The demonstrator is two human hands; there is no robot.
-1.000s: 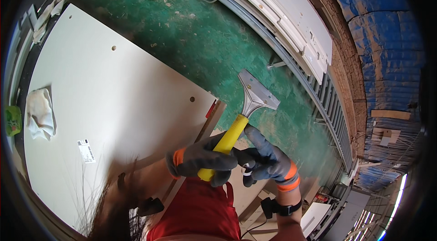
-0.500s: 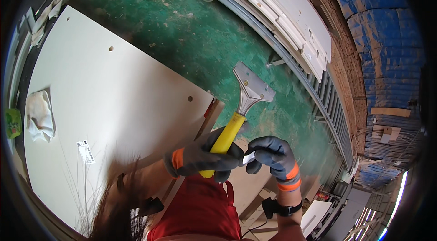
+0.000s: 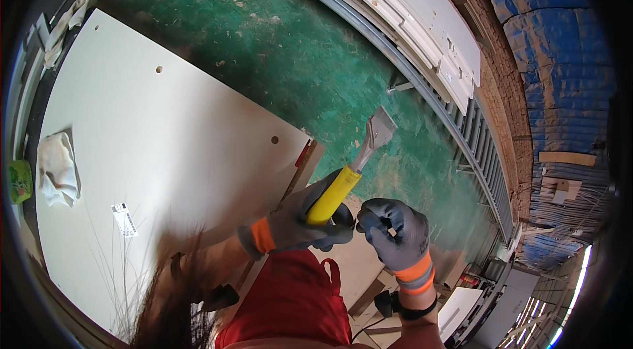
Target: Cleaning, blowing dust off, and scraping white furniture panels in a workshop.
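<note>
My left hand point(image 3: 293, 220), in a grey glove with an orange cuff, is wrapped round the yellow handle of a scraper point(image 3: 336, 192). The scraper's metal head points up and away, seen nearly edge-on. Close to its right, my gloved right hand point(image 3: 403, 240) is closed in a pinch near the left fingertips. A small white piece point(image 3: 392, 231) shows between the right fingers, mostly hidden by them. To the left lies a large white panel point(image 3: 217, 131) with several round holes.
On the panel are a crumpled cloth point(image 3: 58, 169) and a printed label point(image 3: 123, 220). Beyond the green floor point(image 3: 264, 52), a metal roller conveyor point(image 3: 422, 95) curves along, with white boards point(image 3: 422, 39) on it. A blue sheet point(image 3: 560, 72) covers something at the far right.
The scraper has turned, so its broad head now shows narrow, and it leans further right. My right hand has rolled over, and the white piece is now mostly covered by its fingers.
</note>
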